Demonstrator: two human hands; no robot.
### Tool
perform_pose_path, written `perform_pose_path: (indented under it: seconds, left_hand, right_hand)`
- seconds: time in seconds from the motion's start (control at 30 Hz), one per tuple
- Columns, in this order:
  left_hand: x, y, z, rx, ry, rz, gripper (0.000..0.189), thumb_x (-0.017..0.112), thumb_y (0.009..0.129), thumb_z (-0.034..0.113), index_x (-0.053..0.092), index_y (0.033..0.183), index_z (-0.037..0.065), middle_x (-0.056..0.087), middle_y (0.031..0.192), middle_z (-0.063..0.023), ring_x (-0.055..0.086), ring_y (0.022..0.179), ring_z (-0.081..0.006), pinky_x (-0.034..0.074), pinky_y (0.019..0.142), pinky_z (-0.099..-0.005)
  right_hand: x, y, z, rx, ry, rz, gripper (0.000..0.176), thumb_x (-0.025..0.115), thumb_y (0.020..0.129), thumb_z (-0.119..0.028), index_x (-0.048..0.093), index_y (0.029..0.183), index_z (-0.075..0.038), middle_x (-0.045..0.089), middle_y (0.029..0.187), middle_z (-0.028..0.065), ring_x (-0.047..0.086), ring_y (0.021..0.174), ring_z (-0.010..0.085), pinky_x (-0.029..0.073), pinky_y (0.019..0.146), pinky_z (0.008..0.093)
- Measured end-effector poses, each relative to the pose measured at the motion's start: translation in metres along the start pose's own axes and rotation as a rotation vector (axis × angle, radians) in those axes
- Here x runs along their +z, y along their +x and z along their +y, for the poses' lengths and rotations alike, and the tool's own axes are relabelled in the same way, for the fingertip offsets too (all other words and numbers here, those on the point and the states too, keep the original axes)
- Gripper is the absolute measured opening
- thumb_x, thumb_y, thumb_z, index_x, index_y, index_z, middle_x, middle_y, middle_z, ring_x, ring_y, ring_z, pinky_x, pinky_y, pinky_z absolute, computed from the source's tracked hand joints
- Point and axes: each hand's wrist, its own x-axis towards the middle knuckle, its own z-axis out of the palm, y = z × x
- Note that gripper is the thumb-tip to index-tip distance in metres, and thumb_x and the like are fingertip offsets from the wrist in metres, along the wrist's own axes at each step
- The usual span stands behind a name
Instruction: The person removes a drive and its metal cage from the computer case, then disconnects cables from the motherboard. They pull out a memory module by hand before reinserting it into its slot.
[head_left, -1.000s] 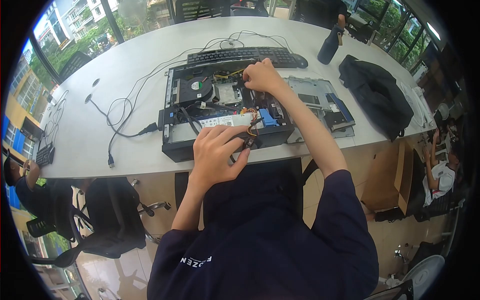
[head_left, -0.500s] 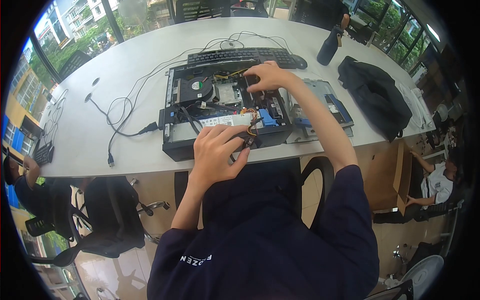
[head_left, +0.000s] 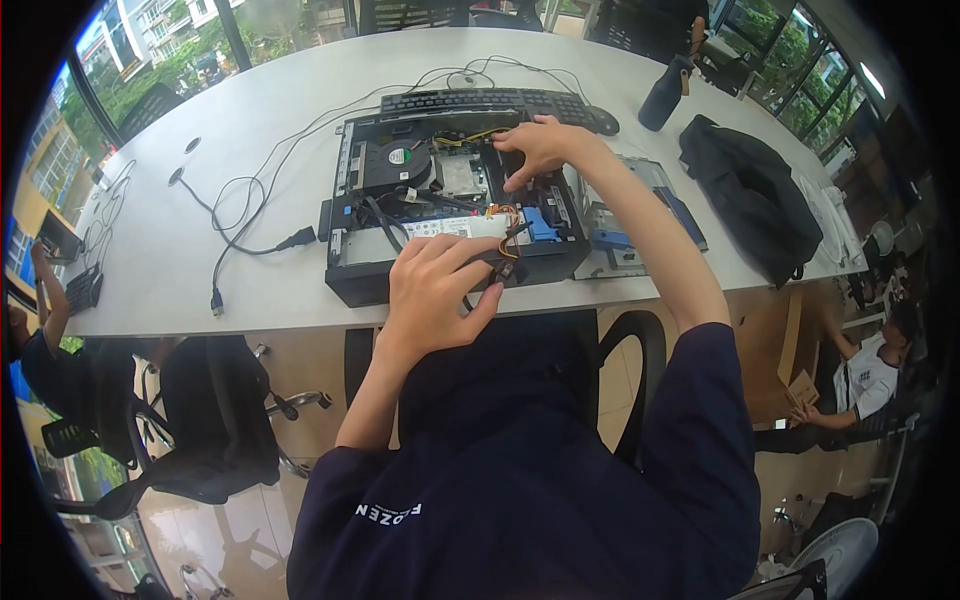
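Observation:
An opened black desktop computer case (head_left: 370,282) lies on the white table, with a round fan (head_left: 396,163), a silver labelled power supply (head_left: 440,227) and a blue plastic part (head_left: 541,226) inside. At its front edge my left hand (head_left: 435,290) is closed on a dark cable connector (head_left: 505,270) with several coloured wires. My right hand (head_left: 538,152) reaches into the right rear of the case, thumb and fingers apart, near the dark inner parts. Whether its fingertips touch anything is hard to tell.
Behind the case are a keyboard (head_left: 480,101) and mouse (head_left: 604,121). To the right lie a metal panel (head_left: 625,250), a black bag (head_left: 750,195) and a bottle (head_left: 664,95). Loose cables (head_left: 250,240) lie left. One person (head_left: 868,378) sits right, another (head_left: 60,345) left.
The view has shifted slightly. My hands keep nearly the same places at the case. The person at right now holds a small brown item, and the person at left has raised an arm.

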Motion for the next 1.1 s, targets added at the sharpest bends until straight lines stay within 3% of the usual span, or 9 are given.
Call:
perform_pose_path:
  seconds: [0.47,0.6,0.83,0.97,1.0,1.03,1.1]
  left_hand:
    - [-0.002,-0.002,-0.002,0.002,-0.013,0.01,0.017,0.073,0.075,0.02,0.064,0.072,0.006,0.074,0.115,-0.0029,0.066,0.095,-0.0237,0.047,0.083,-0.0372]
    - [0.0,-0.006,-0.002,0.007,-0.02,0.012,0.016,0.073,0.076,0.02,0.065,0.072,0.006,0.074,0.115,-0.0022,0.066,0.093,-0.0233,0.046,0.083,-0.0369]
    - [-0.001,-0.006,-0.002,0.023,-0.013,0.026,0.015,0.073,0.076,0.019,0.066,0.073,0.006,0.074,0.115,-0.002,0.065,0.094,-0.0228,0.046,0.083,-0.0368]
    - [-0.001,-0.005,-0.002,0.011,-0.026,0.033,0.015,0.073,0.076,0.02,0.067,0.073,0.006,0.074,0.115,-0.0021,0.066,0.094,-0.0228,0.046,0.083,-0.0371]
    - [-0.001,-0.004,-0.002,0.006,-0.025,0.03,0.016,0.073,0.076,0.02,0.067,0.073,0.006,0.074,0.114,-0.0022,0.066,0.094,-0.0228,0.046,0.083,-0.0372]
    - [-0.001,-0.004,-0.001,0.003,-0.024,0.024,0.016,0.073,0.076,0.02,0.067,0.072,0.006,0.074,0.114,-0.0024,0.066,0.094,-0.0227,0.046,0.082,-0.0372]
    - [-0.001,-0.004,-0.003,0.009,-0.008,0.023,0.015,0.074,0.077,0.022,0.069,0.075,0.008,0.073,0.113,-0.0015,0.066,0.094,-0.022,0.046,0.082,-0.0371]
  right_hand:
    - [-0.009,0.002,0.003,0.002,-0.001,-0.035,0.105,0.067,0.079,-0.075,0.04,0.157,-0.011,0.033,0.166,0.0071,0.027,0.154,0.0263,0.01,0.126,0.0562]
    - [-0.014,0.007,-0.001,0.039,-0.01,-0.14,0.106,0.066,0.079,-0.076,0.039,0.158,-0.011,0.031,0.167,0.0066,0.023,0.155,0.026,0.009,0.126,0.0577]
    - [-0.004,0.004,0.005,-0.008,0.007,-0.05,0.106,0.067,0.079,-0.076,0.039,0.158,-0.011,0.033,0.166,0.0065,0.029,0.153,0.0288,0.008,0.126,0.0581]
    - [0.0,0.005,0.001,0.046,0.181,0.09,0.074,0.061,0.09,-0.066,0.062,0.142,-0.013,0.045,0.159,0.009,0.037,0.148,0.0299,0.01,0.124,0.0556]
    - [0.007,0.007,0.001,0.05,0.177,0.212,0.055,0.058,0.096,-0.057,0.072,0.129,-0.015,0.06,0.145,0.0112,0.052,0.136,0.0292,0.025,0.119,0.0513]
    - [0.002,0.009,-0.001,0.048,0.175,0.214,0.055,0.058,0.096,-0.057,0.072,0.129,-0.015,0.06,0.145,0.0112,0.052,0.136,0.0292,0.025,0.119,0.0513]
    - [-0.006,0.018,-0.008,0.204,0.191,0.205,0.048,0.057,0.097,-0.049,0.072,0.128,-0.015,0.071,0.126,0.013,0.066,0.116,0.0303,0.041,0.107,0.048]
